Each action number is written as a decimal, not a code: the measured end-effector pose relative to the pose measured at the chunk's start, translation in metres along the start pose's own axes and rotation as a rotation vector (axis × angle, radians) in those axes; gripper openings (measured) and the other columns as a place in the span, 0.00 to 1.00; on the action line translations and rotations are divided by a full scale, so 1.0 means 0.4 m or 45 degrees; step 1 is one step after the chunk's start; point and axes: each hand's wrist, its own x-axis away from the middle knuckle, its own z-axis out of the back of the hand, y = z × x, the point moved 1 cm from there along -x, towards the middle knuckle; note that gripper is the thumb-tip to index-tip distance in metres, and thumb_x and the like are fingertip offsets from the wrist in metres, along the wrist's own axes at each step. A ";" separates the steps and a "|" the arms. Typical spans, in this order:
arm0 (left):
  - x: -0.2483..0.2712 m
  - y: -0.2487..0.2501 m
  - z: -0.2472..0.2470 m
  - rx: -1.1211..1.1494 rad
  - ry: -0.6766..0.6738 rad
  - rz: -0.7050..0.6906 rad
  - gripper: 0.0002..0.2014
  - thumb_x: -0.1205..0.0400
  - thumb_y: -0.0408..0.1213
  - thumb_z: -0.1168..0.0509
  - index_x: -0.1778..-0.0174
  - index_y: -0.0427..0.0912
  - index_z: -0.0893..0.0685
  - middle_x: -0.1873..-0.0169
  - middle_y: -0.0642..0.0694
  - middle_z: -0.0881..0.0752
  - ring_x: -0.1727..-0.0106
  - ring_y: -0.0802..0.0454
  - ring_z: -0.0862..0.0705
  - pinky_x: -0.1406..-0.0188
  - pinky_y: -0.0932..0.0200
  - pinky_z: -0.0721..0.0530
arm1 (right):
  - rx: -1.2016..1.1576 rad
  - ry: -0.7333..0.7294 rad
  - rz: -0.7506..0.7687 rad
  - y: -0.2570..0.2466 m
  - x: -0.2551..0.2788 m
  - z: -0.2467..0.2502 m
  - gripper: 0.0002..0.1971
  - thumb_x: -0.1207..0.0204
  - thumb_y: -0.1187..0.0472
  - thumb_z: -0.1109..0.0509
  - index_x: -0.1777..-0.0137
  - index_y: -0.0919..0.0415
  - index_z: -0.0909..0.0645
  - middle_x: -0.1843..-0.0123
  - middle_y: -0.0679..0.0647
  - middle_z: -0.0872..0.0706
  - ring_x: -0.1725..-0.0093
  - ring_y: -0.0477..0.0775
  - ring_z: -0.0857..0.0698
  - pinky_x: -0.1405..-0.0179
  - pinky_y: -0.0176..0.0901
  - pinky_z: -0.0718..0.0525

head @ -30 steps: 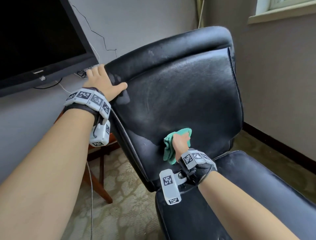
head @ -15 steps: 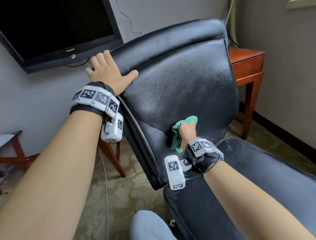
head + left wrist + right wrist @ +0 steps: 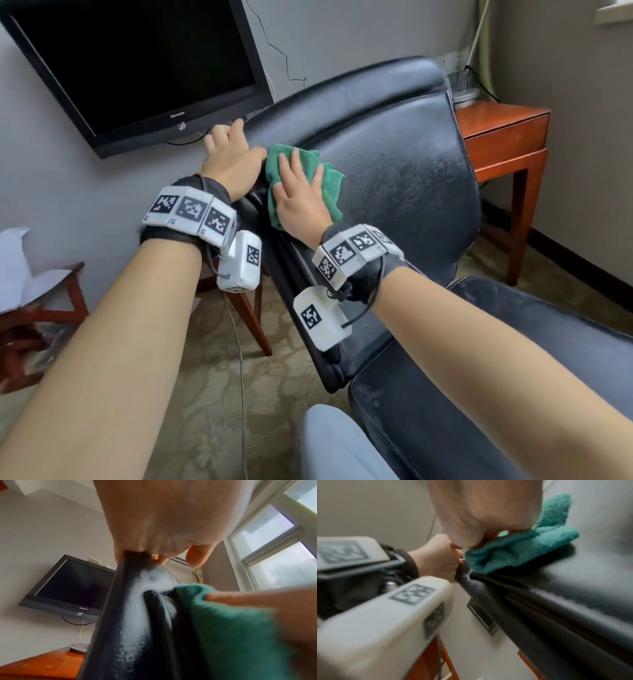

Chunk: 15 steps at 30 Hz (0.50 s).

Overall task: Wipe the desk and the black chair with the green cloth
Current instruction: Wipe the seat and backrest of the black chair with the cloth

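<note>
The black chair [image 3: 394, 178] faces me, its dusty backrest tilted back. My left hand [image 3: 233, 161] grips the backrest's upper left edge, fingers wrapped over it and thumb on the front; the left wrist view shows that edge [image 3: 128, 628] running into the palm [image 3: 163, 513]. The green cloth [image 3: 329, 185] lies bunched on the backrest right beside that hand. My right hand [image 3: 298, 202] presses it flat against the leather with straight, spread fingers. In the right wrist view the cloth [image 3: 513, 550] sits under the palm [image 3: 484, 507]. The wooden desk [image 3: 503, 126] stands behind the chair at the right.
A black TV [image 3: 137, 68] hangs on the wall at the upper left, a cable dropping from it to the carpet. A low wooden stand with white paper [image 3: 34, 291] is at the far left. My knee [image 3: 335, 442] is by the chair seat [image 3: 513, 342].
My right hand has carried the cloth from the lower backrest up to the top left, next to my left hand, and now lies flat on it. The left hand keeps its grip.
</note>
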 end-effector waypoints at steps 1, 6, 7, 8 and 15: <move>0.005 -0.002 0.005 0.018 -0.020 0.010 0.28 0.16 0.38 0.47 0.19 0.40 0.44 0.24 0.39 0.40 0.22 0.43 0.46 0.25 0.50 0.44 | 0.075 -0.017 0.018 -0.003 0.002 -0.003 0.27 0.13 0.60 0.52 0.16 0.57 0.53 0.14 0.54 0.56 0.18 0.68 0.65 0.21 0.64 0.63; 0.038 -0.012 0.013 -0.003 -0.006 0.040 0.31 0.17 0.40 0.44 0.18 0.40 0.46 0.25 0.41 0.40 0.23 0.44 0.46 0.26 0.50 0.42 | 0.296 -0.038 0.211 0.078 0.106 -0.021 0.30 0.15 0.50 0.44 0.18 0.41 0.52 0.15 0.43 0.57 0.17 0.60 0.65 0.21 0.59 0.61; 0.042 -0.008 0.013 0.001 -0.006 0.040 0.32 0.18 0.40 0.44 0.18 0.39 0.47 0.25 0.41 0.40 0.23 0.43 0.46 0.26 0.50 0.42 | 0.339 -0.055 0.227 0.103 0.125 -0.019 0.30 0.16 0.50 0.43 0.17 0.41 0.53 0.15 0.43 0.57 0.17 0.59 0.64 0.20 0.58 0.61; 0.048 -0.006 0.014 0.008 -0.008 0.042 0.32 0.18 0.40 0.44 0.18 0.39 0.47 0.25 0.41 0.40 0.23 0.43 0.45 0.26 0.51 0.43 | 0.340 -0.061 0.215 0.130 0.140 -0.021 0.31 0.16 0.51 0.42 0.17 0.43 0.54 0.15 0.43 0.57 0.17 0.59 0.64 0.20 0.57 0.61; 0.085 0.007 0.026 0.007 -0.010 0.038 0.34 0.18 0.42 0.42 0.18 0.39 0.49 0.22 0.42 0.43 0.21 0.43 0.49 0.25 0.52 0.46 | -0.073 0.113 -0.279 0.246 0.250 -0.045 0.30 0.14 0.62 0.48 0.17 0.60 0.57 0.15 0.58 0.57 0.16 0.53 0.62 0.19 0.46 0.67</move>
